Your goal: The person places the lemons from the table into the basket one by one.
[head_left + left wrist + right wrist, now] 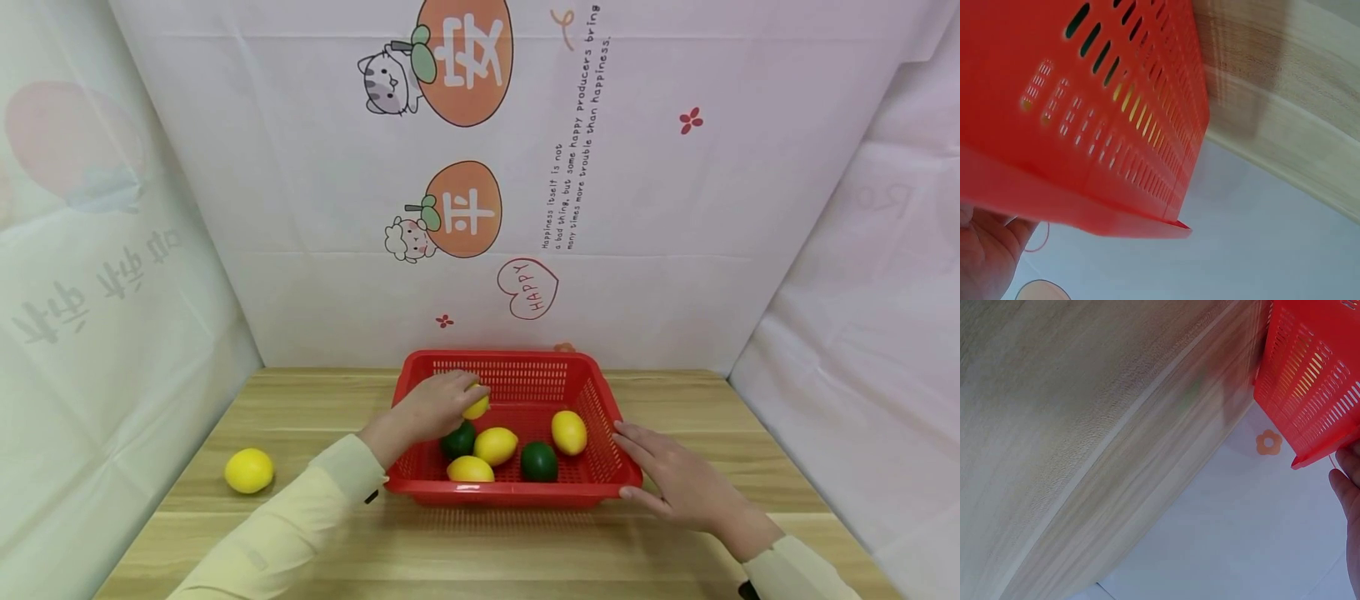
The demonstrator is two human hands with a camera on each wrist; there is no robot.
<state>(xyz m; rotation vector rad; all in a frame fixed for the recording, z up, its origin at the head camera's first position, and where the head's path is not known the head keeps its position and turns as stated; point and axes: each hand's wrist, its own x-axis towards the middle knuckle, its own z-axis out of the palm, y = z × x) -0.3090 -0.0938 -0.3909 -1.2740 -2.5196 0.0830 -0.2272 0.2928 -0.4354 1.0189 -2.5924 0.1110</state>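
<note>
Over the left part of a red plastic basket [517, 490], my left hand [431, 407] grips a yellow lemon [477, 403] with curled fingers. Inside the basket lie more lemons [496, 447] and two dark green fruits [538, 462], one of them partly under my left hand. My right hand [678, 477] rests at the basket's right rim, fingers extended along it and thumb by the front corner. In the left wrist view the basket's slotted side [1129, 119] hides most of the left hand [988, 253]. The right wrist view catches the right fingers [1349, 481] at the rim.
A single lemon [249, 471] lies on the wooden table [322, 400] to the left of the basket. White printed cloth [315, 208] rises behind the table and along both sides. The basket stands near the back cloth.
</note>
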